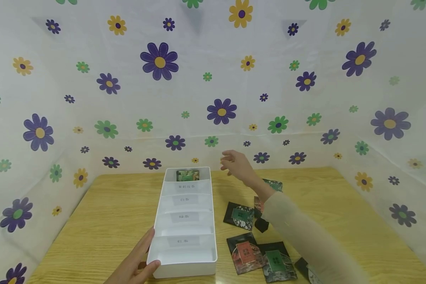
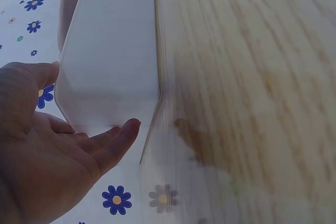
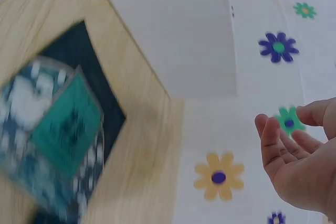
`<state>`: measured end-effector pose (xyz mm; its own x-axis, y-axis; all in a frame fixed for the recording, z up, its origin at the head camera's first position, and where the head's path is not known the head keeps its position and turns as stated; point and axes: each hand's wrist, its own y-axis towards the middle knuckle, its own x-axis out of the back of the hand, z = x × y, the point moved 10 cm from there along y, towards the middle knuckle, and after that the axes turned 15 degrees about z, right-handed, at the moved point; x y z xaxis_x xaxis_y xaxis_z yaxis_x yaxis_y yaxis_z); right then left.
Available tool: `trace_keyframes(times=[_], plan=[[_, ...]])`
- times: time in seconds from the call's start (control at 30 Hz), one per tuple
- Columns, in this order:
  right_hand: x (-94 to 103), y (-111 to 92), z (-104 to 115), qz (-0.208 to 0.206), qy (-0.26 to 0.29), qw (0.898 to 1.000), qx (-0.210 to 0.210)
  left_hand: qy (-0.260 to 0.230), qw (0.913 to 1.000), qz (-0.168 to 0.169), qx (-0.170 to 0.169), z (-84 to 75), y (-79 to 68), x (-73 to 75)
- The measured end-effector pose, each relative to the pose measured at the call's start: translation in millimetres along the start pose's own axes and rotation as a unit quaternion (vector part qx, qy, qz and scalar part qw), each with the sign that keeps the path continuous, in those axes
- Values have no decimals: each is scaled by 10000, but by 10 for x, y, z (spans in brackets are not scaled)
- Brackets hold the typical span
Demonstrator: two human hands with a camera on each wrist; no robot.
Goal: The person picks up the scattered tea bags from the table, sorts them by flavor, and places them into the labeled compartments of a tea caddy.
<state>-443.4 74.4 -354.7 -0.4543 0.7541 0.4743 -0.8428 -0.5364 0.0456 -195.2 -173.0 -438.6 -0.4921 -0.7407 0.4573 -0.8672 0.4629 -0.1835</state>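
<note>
A long white divided box (image 1: 184, 270) stands on the wooden table with its short end toward me. Labels with characters mark several of its compartments. One green patterned packet (image 1: 187, 175) lies in the farthest compartment; the nearer ones hold no packets. My left hand (image 1: 136, 256) holds the box at its near left corner, thumb at the near end and fingers along the left side. Raised above the table to the right of the box's far end, my right hand (image 1: 238, 165) has loosely bent fingers with nothing between them.
Right of the box lie several dark packets: one with a red label (image 1: 246, 252), one with a green label (image 1: 277, 262), and a black-and-white one with a green label (image 1: 239, 215). Others are partly under the right sleeve (image 1: 305, 232). A flowered curtain (image 1: 198, 90) surrounds the table.
</note>
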Motion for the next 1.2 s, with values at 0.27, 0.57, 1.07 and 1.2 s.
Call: trace_keyframes(times=[0.27, 0.57, 1.07, 1.2], plan=[[435, -339, -305, -268, 121, 9977, -614, -32, 10000, -29, -11, 0, -2, 0], [706, -686, -629, -506, 201, 9925, -1098, -108, 9999, 27, 30, 8, 4, -2], [959, -1159, -1124, -817, -638, 9738, -2026, -196, 9998, 36, 26, -1, 0, -4], [939, -1218, -1218, -749, -1017, 9660, -2255, -230, 9997, 26, -42, -16, 4, -6]])
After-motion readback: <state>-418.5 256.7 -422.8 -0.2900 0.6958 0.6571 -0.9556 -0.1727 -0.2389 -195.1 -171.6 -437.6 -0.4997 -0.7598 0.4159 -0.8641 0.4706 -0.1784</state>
